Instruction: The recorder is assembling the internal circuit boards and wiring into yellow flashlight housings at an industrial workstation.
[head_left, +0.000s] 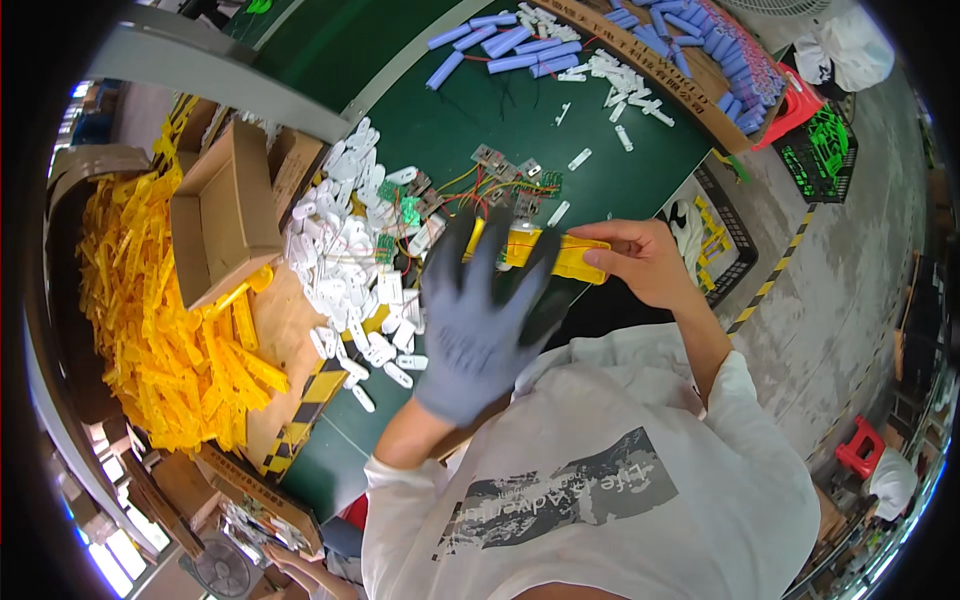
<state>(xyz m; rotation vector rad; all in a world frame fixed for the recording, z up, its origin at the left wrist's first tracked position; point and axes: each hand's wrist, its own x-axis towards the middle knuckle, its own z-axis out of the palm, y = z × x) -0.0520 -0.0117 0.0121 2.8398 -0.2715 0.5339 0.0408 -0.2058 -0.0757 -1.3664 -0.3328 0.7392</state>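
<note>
In the head view, pinching a yellow casing [575,258] at its right end between thumb and forefinger of the bare right hand [652,265], likely to steady it at the worktop's [620,190] near edge. Spreading the gloved left hand [475,325] over its left part; cannot tell if gripping, contact hidden. Keeping wired circuit boards [495,165] just beyond, white covers [345,235] left, blue cells [512,62] far, apparently grouped by kind for easy reach.
</note>
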